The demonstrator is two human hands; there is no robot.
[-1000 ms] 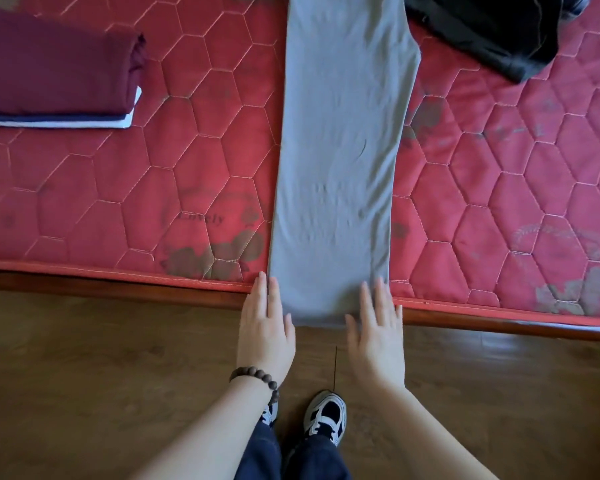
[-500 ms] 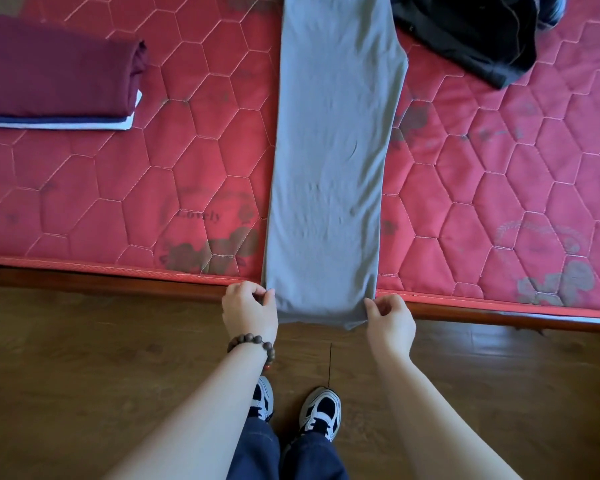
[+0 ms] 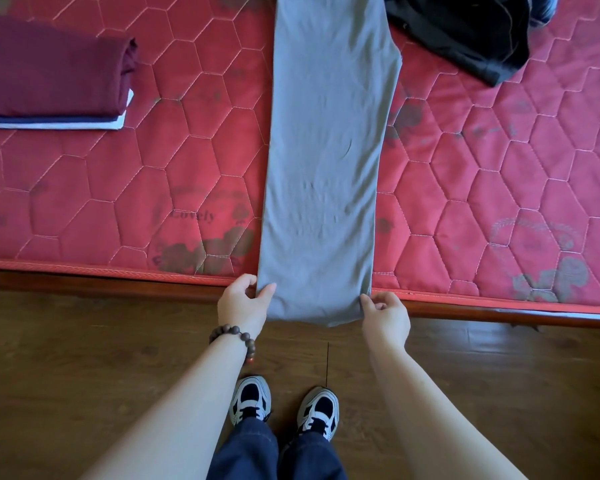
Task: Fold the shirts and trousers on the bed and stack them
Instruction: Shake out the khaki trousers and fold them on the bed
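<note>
1. Grey garment [image 3: 321, 188]: laid lengthwise across the bed [image 3: 118, 188], near end overhanging its edge.
2. Left hand [image 3: 244, 299] and right hand [image 3: 383, 315]: each grip pinched on a near corner, likely for folding away evenly.
3. Stack [image 3: 49, 74]: left of garment.

- One camera only, worn on the person's head, looking steeply down.
- It faces the near edge of the bed [image 3: 84, 202], close enough that forearms and shoes [image 3: 284, 407] fill the lower frame.
- Wide-angle lens bends the bed edge.
</note>
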